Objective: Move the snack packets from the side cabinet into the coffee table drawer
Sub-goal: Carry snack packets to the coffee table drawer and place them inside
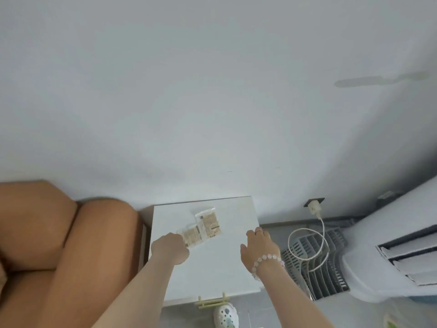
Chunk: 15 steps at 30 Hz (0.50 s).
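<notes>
I see 2 snack packets (208, 224) flat on the side cabinet (212, 268) top; judged light, thin, slippery film; left grip (170, 247) pinches the nearer packet (193, 236) by its corner; right grip (258, 247) rests released at the cabinet's right edge; hold sealed seams.

Reaches forward with both bare arms. Pinches the clear plastic snack packet of beige crackers (193, 235) in the curled left hand (170, 248); holds the right hand (258, 245) flat, fingers loosely spread, pale bead bracelet (266, 259) at the wrist.
</notes>
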Available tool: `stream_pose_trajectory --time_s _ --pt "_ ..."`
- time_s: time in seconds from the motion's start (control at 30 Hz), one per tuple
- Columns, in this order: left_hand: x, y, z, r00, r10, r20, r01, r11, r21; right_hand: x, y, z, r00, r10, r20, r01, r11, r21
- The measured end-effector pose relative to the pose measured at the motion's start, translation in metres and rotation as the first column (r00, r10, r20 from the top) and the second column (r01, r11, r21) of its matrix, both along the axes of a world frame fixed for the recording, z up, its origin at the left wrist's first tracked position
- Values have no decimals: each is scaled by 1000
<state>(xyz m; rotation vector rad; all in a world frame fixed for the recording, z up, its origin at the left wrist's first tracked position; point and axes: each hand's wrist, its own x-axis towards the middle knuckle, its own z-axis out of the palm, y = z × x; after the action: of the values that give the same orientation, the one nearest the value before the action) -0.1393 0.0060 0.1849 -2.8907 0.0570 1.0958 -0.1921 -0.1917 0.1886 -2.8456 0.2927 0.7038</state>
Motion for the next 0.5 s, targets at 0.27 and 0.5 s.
stream_pose_trajectory --time_s 0.27,0.5 --pt "46 -5 -81 970 242 -28 -243 968 -61 73 -26 -80 989 11 -149 -15 1000 -23" --pt "73 -4 -182 969 245 -38 -247 967 -64 121 1 -165 966 -50 -255 49 999 -9"
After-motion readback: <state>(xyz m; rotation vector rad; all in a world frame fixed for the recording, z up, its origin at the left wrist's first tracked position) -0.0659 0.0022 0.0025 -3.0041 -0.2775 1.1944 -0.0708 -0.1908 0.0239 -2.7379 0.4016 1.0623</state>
